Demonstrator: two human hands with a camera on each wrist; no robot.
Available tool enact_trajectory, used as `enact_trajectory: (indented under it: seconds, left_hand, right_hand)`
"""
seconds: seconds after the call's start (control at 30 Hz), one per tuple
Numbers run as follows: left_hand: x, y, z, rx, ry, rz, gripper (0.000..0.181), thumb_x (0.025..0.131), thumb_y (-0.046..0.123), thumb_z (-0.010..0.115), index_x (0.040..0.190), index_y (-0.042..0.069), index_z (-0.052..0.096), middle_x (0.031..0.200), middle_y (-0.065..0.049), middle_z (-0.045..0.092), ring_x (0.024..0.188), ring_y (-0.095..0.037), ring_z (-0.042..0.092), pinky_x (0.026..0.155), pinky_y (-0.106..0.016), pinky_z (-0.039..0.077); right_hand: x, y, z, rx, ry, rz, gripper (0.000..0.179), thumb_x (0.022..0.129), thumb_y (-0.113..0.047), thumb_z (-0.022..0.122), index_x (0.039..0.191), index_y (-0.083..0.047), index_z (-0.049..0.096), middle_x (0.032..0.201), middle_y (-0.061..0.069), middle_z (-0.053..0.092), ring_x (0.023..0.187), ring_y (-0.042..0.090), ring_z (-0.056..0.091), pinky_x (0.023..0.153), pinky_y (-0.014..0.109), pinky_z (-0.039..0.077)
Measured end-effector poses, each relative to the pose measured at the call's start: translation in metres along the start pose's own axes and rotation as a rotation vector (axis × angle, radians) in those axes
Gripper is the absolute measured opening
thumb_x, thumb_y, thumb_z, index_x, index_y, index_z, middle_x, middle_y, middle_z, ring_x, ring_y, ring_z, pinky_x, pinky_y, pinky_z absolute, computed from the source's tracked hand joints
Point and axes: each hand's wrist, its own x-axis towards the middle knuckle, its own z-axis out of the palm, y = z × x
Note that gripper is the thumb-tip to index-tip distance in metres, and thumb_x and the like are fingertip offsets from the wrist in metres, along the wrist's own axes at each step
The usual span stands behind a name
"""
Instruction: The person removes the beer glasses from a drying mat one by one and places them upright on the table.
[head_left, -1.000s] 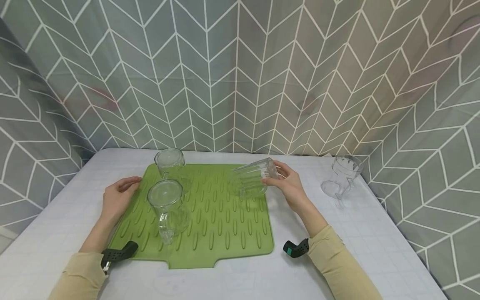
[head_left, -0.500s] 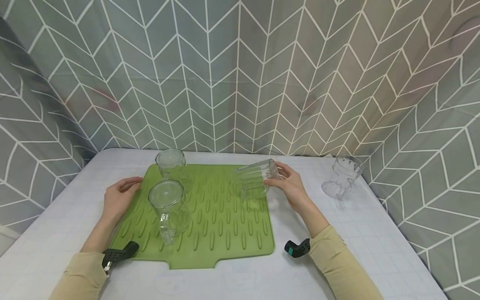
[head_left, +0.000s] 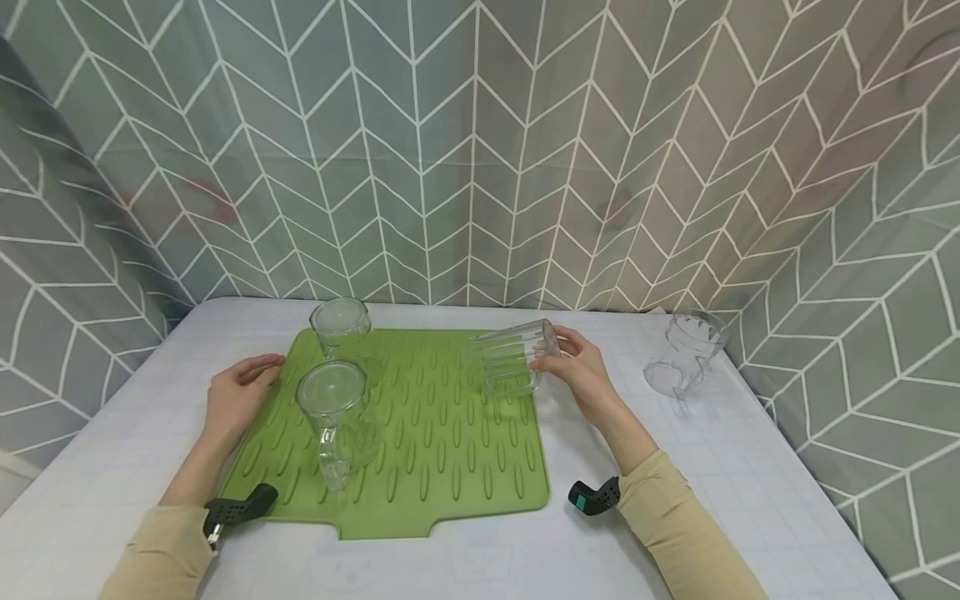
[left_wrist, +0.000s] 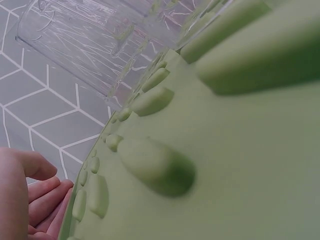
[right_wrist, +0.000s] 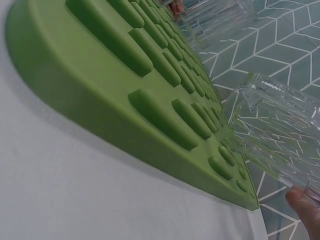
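My right hand [head_left: 587,377] grips a clear glass mug [head_left: 510,352] near one end, thumb on the near side. The mug is tilted nearly onto its side over the back right part of a green drying mat [head_left: 420,515]. In the right wrist view, the same mug [right_wrist: 285,125] slants close to the mat, and only the thumb tip shows; whether it touches is unclear. My left hand [head_left: 234,398] lies beside the mat's left edge, fingers loosely bent and holding nothing. Two more glass mugs stand on the mat's left part, one nearer [head_left: 332,400] and one farther back [head_left: 341,325].
Another clear glass mug [head_left: 686,350] stands on the white tablecloth [head_left: 600,550] at the right, off the mat. A grey curtain [head_left: 480,167] with white chevron lines hangs behind the table and along both sides.
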Motion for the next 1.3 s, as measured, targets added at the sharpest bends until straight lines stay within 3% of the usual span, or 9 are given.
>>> enact_trajectory:
  seconds: [0.27, 0.67, 0.8, 1.03, 1.3]
  left_hand:
    - [0.0011, -0.0012, -0.0005, -0.005, -0.009, -0.001, 0.048, 0.104, 0.04, 0.05, 0.133, 0.004, 0.062, 0.132, -0.017, 0.065, 0.093, 0.017, 0.045, 0.082, -0.01, 0.044]
    - [0.0007, -0.0017, -0.0003, -0.019, -0.006, 0.005, 0.047, 0.104, 0.038, 0.051, 0.133, 0.002, 0.062, 0.133, -0.019, 0.064, 0.091, 0.021, 0.043, 0.08, -0.006, 0.044]
    - [0.0014, -0.0025, -0.0001, -0.018, -0.003, 0.005, 0.047, 0.104, 0.038, 0.051, 0.133, 0.003, 0.062, 0.133, -0.02, 0.064, 0.091, 0.021, 0.043, 0.08, -0.006, 0.044]
    - [0.0015, -0.003, 0.0004, -0.01, -0.003, 0.0, 0.047, 0.104, 0.038, 0.05, 0.133, 0.004, 0.062, 0.132, -0.017, 0.065, 0.093, 0.018, 0.044, 0.082, -0.009, 0.045]
    - [0.0017, -0.0036, 0.0005, -0.004, -0.003, -0.008, 0.047, 0.104, 0.04, 0.05, 0.134, 0.005, 0.062, 0.132, -0.015, 0.066, 0.096, 0.014, 0.046, 0.084, -0.012, 0.046]
  right_hand:
    - [-0.0019, -0.0028, 0.0023, 0.029, 0.013, 0.012, 0.077, 0.079, 0.0, 0.071, 0.149, -0.006, 0.039, 0.141, 0.021, 0.051, 0.105, 0.018, 0.059, 0.104, 0.035, 0.043]
    - [-0.0009, -0.0029, 0.0038, 0.072, 0.017, 0.013, 0.075, 0.077, 0.005, 0.067, 0.146, -0.003, 0.039, 0.137, 0.024, 0.05, 0.108, 0.023, 0.062, 0.092, 0.025, 0.052]
    - [-0.0013, -0.0026, 0.003, 0.062, 0.015, 0.01, 0.075, 0.078, 0.005, 0.067, 0.147, -0.002, 0.038, 0.136, 0.025, 0.051, 0.111, 0.028, 0.062, 0.094, 0.027, 0.052]
    - [-0.0021, -0.0031, 0.0005, 0.031, 0.012, 0.018, 0.075, 0.078, 0.003, 0.069, 0.147, -0.003, 0.039, 0.136, 0.025, 0.052, 0.1, 0.017, 0.062, 0.096, 0.029, 0.051]
    - [-0.0014, -0.0031, -0.0015, 0.048, 0.009, 0.028, 0.077, 0.077, 0.003, 0.07, 0.147, -0.003, 0.039, 0.137, 0.025, 0.053, 0.104, 0.021, 0.062, 0.093, 0.026, 0.051]
